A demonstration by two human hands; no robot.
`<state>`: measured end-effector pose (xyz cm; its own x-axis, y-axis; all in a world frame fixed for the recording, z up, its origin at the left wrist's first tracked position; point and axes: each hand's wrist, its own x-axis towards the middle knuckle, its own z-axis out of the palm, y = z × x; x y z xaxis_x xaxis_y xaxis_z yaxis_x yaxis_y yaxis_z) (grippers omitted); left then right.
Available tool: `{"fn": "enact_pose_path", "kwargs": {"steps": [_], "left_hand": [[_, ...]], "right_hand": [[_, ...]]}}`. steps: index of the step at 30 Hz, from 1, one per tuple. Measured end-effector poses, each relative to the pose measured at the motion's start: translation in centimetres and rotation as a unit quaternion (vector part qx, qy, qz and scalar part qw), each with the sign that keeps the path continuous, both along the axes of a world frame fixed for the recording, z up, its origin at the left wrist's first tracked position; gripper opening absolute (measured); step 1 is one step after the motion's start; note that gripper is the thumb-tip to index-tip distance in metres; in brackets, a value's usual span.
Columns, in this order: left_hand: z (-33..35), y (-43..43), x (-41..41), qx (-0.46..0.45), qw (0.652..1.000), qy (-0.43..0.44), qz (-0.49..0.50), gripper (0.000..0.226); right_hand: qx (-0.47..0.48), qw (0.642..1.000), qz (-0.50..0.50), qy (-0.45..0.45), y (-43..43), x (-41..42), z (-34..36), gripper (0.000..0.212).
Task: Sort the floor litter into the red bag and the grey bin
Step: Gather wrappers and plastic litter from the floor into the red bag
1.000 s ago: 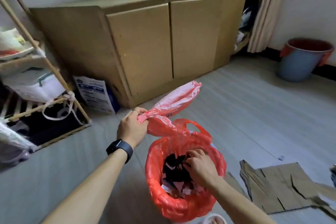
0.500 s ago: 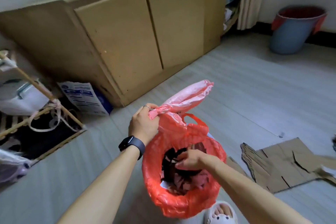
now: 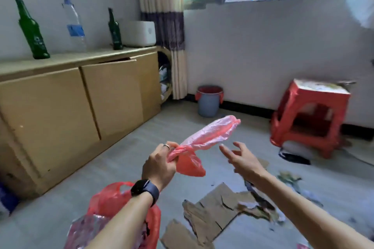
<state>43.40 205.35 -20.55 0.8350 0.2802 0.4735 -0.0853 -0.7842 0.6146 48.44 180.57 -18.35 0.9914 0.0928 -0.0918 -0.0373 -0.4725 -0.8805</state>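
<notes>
My left hand (image 3: 159,164) is raised at chest height and grips the twisted neck of the red bag's handle (image 3: 204,139), whose pink end sticks out up and to the right. The red bag (image 3: 105,206) hangs below my left forearm, partly hidden by it, with dark and pale scraps inside. To the right of the handle, my right hand (image 3: 240,157) hovers with fingers spread and nothing in it. The grey bin (image 3: 208,101), with a red liner, stands by the far wall. Torn cardboard pieces (image 3: 214,214) and paper scraps (image 3: 289,180) lie on the floor.
A long wooden cabinet (image 3: 70,103) runs along the left, with green bottles (image 3: 32,32) and a clear bottle (image 3: 74,28) on top. A red plastic stool (image 3: 311,115) stands at the right wall, with a dark item beneath. A curtain (image 3: 164,26) hangs in the corner.
My right hand has come out of the red bag and risen, fingers spread. The view has tilted up, showing the window and stool. My left hand still holds the handle.
</notes>
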Motion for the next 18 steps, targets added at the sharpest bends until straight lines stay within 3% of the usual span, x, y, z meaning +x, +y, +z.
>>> {"fn": "enact_pose_path", "kwargs": {"steps": [3, 10, 12, 14, 16, 18], "left_hand": [[1.5, -6.3, 0.4, 0.051, 0.995, -0.040, -0.078, 0.027], [0.3, -14.2, 0.8, 0.188, 0.955, -0.108, -0.205, 0.031], [-0.7, -14.3, 1.6, 0.222, 0.953, -0.020, -0.206, 0.038], [-1.6, -14.8, 2.3, 0.230, 0.934, 0.155, -0.226, 0.062], [-1.5, -15.5, 2.3, 0.123, 0.883, 0.355, -0.282, 0.098], [-0.7, -16.4, 2.2, -0.023, 0.836, 0.441, -0.326, 0.112]], "right_hand": [[0.101, 0.987, -0.119, 0.038, -7.8, -0.7, 1.9, 0.097], [0.327, 0.896, -0.295, 0.053, -17.4, -2.4, 0.6, 0.035], [0.296, 0.897, -0.328, 0.014, -18.6, -2.3, -0.3, 0.027], [0.237, 0.909, -0.341, -0.026, -19.7, -2.4, -0.6, 0.031], [0.232, 0.918, -0.319, -0.048, -20.0, -2.7, -0.5, 0.028], [0.219, 0.937, -0.271, -0.039, -19.7, -3.3, -0.8, 0.031]]}}
